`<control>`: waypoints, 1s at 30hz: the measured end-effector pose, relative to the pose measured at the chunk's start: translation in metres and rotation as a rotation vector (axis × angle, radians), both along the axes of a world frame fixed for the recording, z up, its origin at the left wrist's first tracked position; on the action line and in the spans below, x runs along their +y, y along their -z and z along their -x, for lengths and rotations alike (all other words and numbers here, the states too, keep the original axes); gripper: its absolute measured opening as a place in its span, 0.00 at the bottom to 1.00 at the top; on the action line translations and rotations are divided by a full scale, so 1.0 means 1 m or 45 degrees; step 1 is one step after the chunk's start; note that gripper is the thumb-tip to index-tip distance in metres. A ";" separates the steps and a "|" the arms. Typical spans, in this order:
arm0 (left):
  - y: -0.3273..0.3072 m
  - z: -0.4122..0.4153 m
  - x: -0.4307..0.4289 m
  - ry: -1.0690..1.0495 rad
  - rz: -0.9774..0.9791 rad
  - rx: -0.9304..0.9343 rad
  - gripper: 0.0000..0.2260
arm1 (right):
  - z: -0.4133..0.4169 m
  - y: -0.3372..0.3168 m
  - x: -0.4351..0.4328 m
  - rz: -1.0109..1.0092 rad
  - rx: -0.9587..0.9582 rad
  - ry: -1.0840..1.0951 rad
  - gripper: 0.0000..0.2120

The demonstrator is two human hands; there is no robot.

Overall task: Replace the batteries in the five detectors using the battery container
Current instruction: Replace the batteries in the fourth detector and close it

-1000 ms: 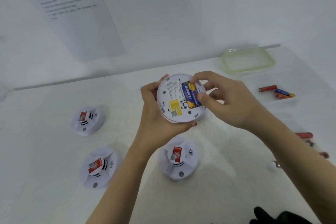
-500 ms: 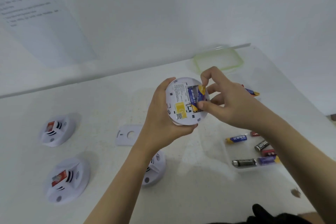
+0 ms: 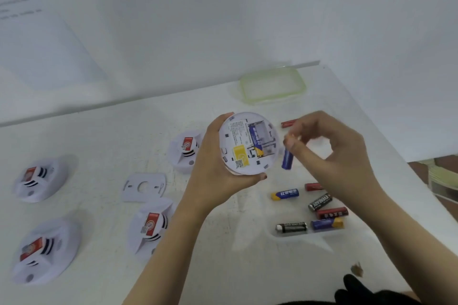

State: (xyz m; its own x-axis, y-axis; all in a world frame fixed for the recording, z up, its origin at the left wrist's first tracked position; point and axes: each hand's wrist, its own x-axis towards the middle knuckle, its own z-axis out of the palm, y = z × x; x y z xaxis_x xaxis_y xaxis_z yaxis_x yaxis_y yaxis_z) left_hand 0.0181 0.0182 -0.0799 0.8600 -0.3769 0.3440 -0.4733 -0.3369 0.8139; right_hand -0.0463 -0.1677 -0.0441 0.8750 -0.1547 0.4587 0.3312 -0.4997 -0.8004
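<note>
Beside the detector [image 3: 247, 143], the right hand [image 3: 332, 156] pinches a blue battery [image 3: 287, 160] while the left hand [image 3: 218, 176] grips that detector, best held steady.

1. The white table [image 3: 99, 136] has a scuffed, speckled top.
2. Four round white detectors lie on it with their red-labelled sides up: the far-left detector [image 3: 39, 178], the near-left detector [image 3: 44, 250], the middle detector [image 3: 151, 225] and the far detector [image 3: 186, 151].
3. A flat white mounting plate [image 3: 143, 187] with a round hole lies between the far detector and the middle detector.
4. A clear lid [image 3: 272, 84] with a green rim lies at the far right corner.
5. A loose red battery [image 3: 288, 123] lies nearer than the lid.
6. The clear battery container [image 3: 297, 236] sits at the near right and holds several batteries [image 3: 285, 194].
7. A small brown scrap [image 3: 357, 270] lies near the right edge.
</note>
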 end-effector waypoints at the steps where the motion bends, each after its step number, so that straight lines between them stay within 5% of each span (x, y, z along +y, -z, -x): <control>1: 0.002 0.000 -0.001 -0.009 0.011 0.012 0.44 | 0.005 0.004 -0.005 0.047 0.076 -0.039 0.07; 6: 0.004 0.004 -0.008 -0.007 0.027 0.064 0.45 | 0.023 0.023 -0.024 0.375 0.430 -0.263 0.05; 15: 0.000 0.020 -0.014 0.086 -0.110 0.083 0.49 | 0.003 0.013 -0.041 0.705 0.160 -0.227 0.32; 30: -0.006 0.027 -0.017 0.122 -0.131 0.077 0.45 | -0.010 -0.005 -0.035 1.170 -0.053 -0.416 0.34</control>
State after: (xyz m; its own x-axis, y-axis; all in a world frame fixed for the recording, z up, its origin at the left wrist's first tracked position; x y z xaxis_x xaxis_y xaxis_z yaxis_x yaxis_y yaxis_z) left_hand -0.0093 0.0007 -0.0744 0.8363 -0.4890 0.2480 -0.4585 -0.3758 0.8053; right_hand -0.0366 -0.2023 -0.0395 0.7916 0.5260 0.3109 0.5835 -0.8017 -0.1293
